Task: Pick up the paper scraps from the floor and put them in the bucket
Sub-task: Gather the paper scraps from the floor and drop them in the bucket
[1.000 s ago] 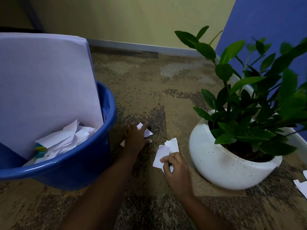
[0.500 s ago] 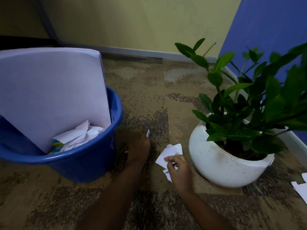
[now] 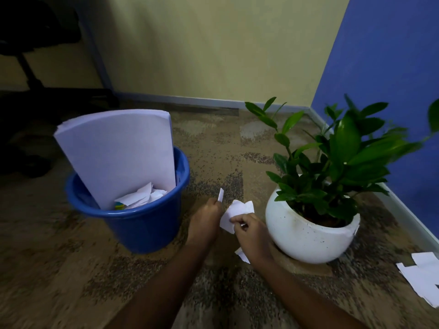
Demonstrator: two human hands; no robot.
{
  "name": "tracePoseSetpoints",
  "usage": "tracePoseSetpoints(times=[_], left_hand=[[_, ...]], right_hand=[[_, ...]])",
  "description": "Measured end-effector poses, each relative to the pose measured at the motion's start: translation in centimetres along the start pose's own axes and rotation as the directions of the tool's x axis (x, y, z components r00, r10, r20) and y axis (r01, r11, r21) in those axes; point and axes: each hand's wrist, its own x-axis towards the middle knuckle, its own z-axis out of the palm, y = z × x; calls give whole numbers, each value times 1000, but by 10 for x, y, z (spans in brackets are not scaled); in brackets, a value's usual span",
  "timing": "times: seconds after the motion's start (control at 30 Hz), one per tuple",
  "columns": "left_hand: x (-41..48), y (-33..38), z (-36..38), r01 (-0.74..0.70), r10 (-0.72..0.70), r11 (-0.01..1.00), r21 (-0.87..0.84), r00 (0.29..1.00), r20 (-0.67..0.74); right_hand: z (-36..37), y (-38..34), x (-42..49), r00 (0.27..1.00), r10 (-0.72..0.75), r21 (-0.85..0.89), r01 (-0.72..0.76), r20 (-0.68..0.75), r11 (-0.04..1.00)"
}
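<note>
Two hands are holding scraps between one blue bucket (image 3: 142,224) and one white plant pot (image 3: 308,233): the left hand (image 3: 205,219) is pinching one narrow paper scrap (image 3: 221,194), the right hand (image 3: 251,231) is gripping crumpled white scraps (image 3: 235,213). More loose scraps (image 3: 425,276) are lying on the carpet at the right edge.

Both bare forearms reach forward from the lower edge of the view and draw together toward the middle. The left hand (image 3: 206,218) is curled into a loose fist, knuckles up, pinching a small white paper scrap (image 3: 221,194) that stands up above its fingers. The right hand (image 3: 250,230), just beside the left hand and a little nearer the body, has its fingers folded around a larger crumpled white paper piece (image 3: 235,213), thumb pressed on top.
</note>
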Motion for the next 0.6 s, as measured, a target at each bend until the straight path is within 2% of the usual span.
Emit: tracePoseSetpoints(times=[0.1,0.23,0.37,0.43,0.5,0.6], left_hand=[[1,5,-20,-93,94,991,94,996,-6],[2,12,-55,-160,165,983,86,985,-58],[-4,10,-90,-145,119,985,-93,962,-244],[-8,4,-105,-67,-32,962,-263,934,-355],[-11,-6,-119,55,-229,921,-385,876,-424],[-15,-29,-136,263,-506,807,-529,770,-389]], right_hand=[[-5,-16,-4,999,-38,-11,38,19,999],[-18,-37,-4,997,-77,7,77,8,997],[-29,-63,0,991,-99,104,109,-95,989],[-30,-77,1,982,-110,156,134,-154,979],[-29,-93,4,974,-145,181,176,-171,968],[-23,-118,8,955,-252,169,277,-157,946]])
